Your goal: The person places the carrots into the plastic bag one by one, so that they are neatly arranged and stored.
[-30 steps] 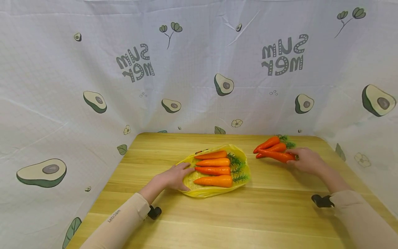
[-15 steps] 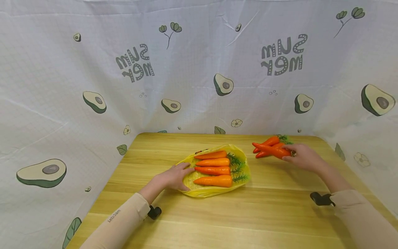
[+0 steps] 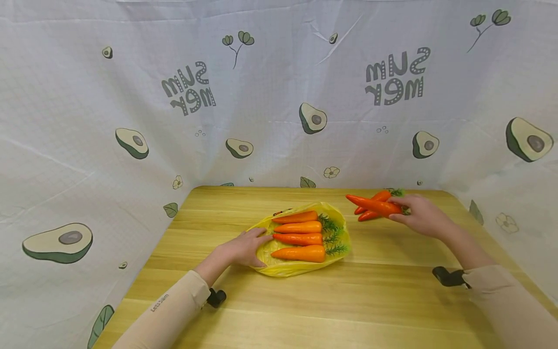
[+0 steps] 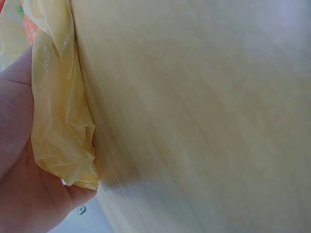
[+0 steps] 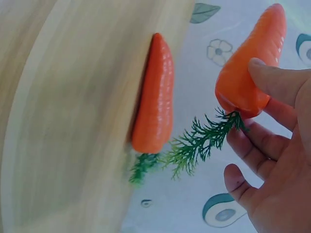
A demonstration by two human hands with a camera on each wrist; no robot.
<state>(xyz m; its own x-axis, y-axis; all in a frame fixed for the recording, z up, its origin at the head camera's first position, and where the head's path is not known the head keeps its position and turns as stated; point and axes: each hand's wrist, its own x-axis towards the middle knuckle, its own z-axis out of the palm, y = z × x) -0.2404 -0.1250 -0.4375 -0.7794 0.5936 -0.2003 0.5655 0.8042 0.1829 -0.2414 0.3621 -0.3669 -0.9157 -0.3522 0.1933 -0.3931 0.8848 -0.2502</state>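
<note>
My left hand (image 3: pixel 245 248) is at the left end of a yellow plastic bag (image 3: pixel 279 269), fingers spread at its mouth. In the left wrist view, thin yellow film (image 4: pixel 60 111) covers part of that hand. Several orange carrots (image 3: pixel 301 254) lie side by side on the spread bag, leafy tops to the right. My right hand (image 3: pixel 420 215) pinches another carrot (image 3: pixel 377 206) near its thick end, tip pointing left; the right wrist view shows the thumb on this carrot (image 5: pixel 252 63). Behind it two carrots (image 3: pixel 368 215) lie on the table, one showing clearly as a carrot (image 5: pixel 155 97) there.
The wooden table (image 3: pixel 283 310) reaches back to a white curtain (image 3: pixel 261 97) printed with avocados, flowers and mirrored lettering, which also hangs along both sides. Black wrist-worn devices (image 3: pixel 449 277) stick out near both sleeves.
My right hand has shifted a little left and back with the carrot, whose tip now points further left across the two behind. The left hand, the bag and its carrots stay put.
</note>
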